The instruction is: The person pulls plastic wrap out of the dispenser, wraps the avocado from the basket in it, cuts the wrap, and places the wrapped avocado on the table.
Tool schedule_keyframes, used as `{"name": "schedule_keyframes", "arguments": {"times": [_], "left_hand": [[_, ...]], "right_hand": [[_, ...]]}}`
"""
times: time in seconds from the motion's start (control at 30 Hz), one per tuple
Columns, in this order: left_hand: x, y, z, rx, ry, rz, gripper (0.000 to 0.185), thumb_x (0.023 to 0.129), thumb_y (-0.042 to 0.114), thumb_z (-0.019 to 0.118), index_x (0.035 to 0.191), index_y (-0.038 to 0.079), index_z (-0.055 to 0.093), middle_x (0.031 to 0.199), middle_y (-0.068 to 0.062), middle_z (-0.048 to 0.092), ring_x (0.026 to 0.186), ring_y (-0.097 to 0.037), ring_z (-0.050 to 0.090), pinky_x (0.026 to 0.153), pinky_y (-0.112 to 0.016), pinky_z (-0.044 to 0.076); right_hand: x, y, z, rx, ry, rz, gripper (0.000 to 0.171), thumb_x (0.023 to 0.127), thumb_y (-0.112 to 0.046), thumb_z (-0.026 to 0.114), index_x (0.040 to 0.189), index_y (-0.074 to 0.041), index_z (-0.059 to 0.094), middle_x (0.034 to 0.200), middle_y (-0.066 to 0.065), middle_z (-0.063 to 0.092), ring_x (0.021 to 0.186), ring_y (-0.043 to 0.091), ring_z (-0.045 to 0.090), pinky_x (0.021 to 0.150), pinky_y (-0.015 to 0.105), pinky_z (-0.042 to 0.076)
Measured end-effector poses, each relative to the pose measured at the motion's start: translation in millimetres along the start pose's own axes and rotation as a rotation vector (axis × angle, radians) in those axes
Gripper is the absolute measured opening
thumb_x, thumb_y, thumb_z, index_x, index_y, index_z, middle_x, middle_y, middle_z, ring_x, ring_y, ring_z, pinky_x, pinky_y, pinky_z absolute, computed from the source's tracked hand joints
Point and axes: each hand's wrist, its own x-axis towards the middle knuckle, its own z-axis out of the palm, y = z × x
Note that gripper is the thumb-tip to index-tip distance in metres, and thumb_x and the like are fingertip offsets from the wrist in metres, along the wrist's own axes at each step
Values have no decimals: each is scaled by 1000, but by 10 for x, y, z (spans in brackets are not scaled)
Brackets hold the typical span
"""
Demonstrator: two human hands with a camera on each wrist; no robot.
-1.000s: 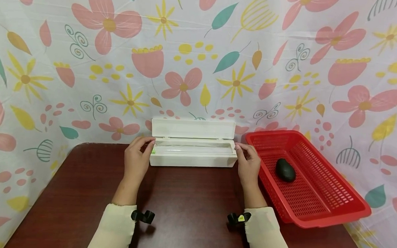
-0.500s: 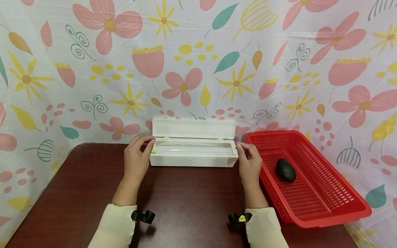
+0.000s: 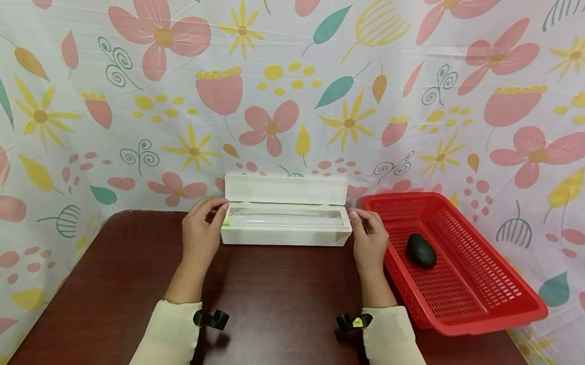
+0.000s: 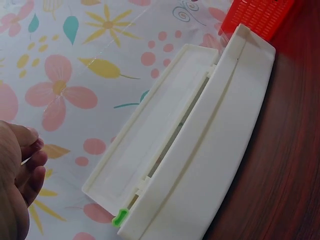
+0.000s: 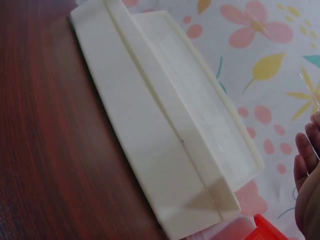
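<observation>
A long white plastic wrap dispenser (image 3: 286, 237) stands at the back of the table, its lid (image 3: 285, 190) raised against the backdrop. A clear roll of plastic wrap (image 3: 281, 221) lies inside. At the dispenser's left end my left hand (image 3: 198, 235) pinches thumb and index finger together; my right hand (image 3: 370, 241) does likewise at the right end. A faint shiny edge of clear plastic wrap (image 4: 104, 49) shows in the left wrist view, and a thin glint of it meets the right fingertips in the right wrist view. A green slider (image 4: 120, 218) sits on the dispenser's left end.
To the right stands a red perforated basket (image 3: 486, 324) with a dark green avocado (image 3: 421, 251) in it. Its left rim is close beside my right hand. A floral cloth (image 3: 277, 53) hangs behind the dark wooden table (image 3: 278, 311).
My right hand has shifted slightly to the right, away from the dispenser's end. The left hand stays nearly in place; dispenser, basket and avocado have not moved.
</observation>
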Motion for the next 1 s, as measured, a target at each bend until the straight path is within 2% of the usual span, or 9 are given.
{"name": "schedule_keyframes", "arguments": {"times": [0.13, 0.3, 0.4, 0.5, 0.63, 0.73, 0.8, 1.0], "left_hand": [[2, 14, -3, -8, 8, 10, 11, 95, 13, 71, 101, 6, 77, 93, -9, 71, 84, -19, 65, 72, -10, 44], [0, 31, -11, -1, 9, 10, 11, 96, 14, 70, 102, 7, 77, 94, -8, 71, 85, -18, 64, 73, -11, 45], [1, 46, -18, 2, 7, 7, 12, 96, 14, 70, 103, 7, 77, 95, -9, 71, 86, -18, 63, 74, -11, 44], [1, 57, -23, 3, 6, 0, 13, 96, 14, 69, 103, 6, 77, 96, -9, 71, 87, -18, 62, 73, -14, 45], [1, 75, -33, 13, 11, -1, 13, 96, 14, 69, 104, 6, 77, 96, -9, 71, 86, -18, 62, 72, -19, 47], [5, 88, -36, 15, 17, -1, 13, 96, 14, 69, 103, 6, 77, 96, -9, 71, 86, -19, 63, 72, -18, 46], [7, 95, -36, 12, 21, -1, 13, 96, 14, 69, 103, 6, 77, 95, -9, 71, 86, -19, 63, 72, -16, 45], [15, 120, -43, 5, 28, 9, 13, 97, 14, 69, 103, 6, 77, 95, -10, 71, 86, -16, 62, 73, -13, 44]], "right_hand": [[1, -17, -3, 3, 4, 5, 18, 93, 5, 67, 104, 18, 68, 101, 21, 69, 91, 4, 63, 79, 14, 51], [-2, -32, -10, 8, 2, 8, 18, 93, 3, 67, 105, 17, 69, 98, 2, 70, 92, 4, 63, 80, 13, 51], [1, -35, -15, 13, 0, 2, 18, 93, 4, 66, 105, 17, 69, 98, -3, 70, 91, 3, 62, 81, 13, 51], [4, -43, -18, 17, 2, -3, 17, 93, 6, 66, 105, 16, 69, 97, -1, 70, 91, 4, 63, 80, 13, 51], [8, -56, -15, 14, 3, -11, 15, 91, 9, 66, 104, 16, 70, 98, 12, 69, 92, 5, 63, 79, 13, 51], [14, -68, -14, 16, 4, -17, 15, 91, 11, 66, 104, 16, 70, 99, 20, 67, 92, 6, 63, 80, 14, 51], [16, -76, -15, 18, 6, -21, 15, 91, 10, 66, 104, 16, 70, 99, 18, 67, 92, 7, 63, 80, 14, 52], [21, -101, -24, 5, 5, -35, 16, 91, 7, 67, 105, 15, 70, 97, -3, 67, 93, 5, 62, 83, 14, 51]]}}
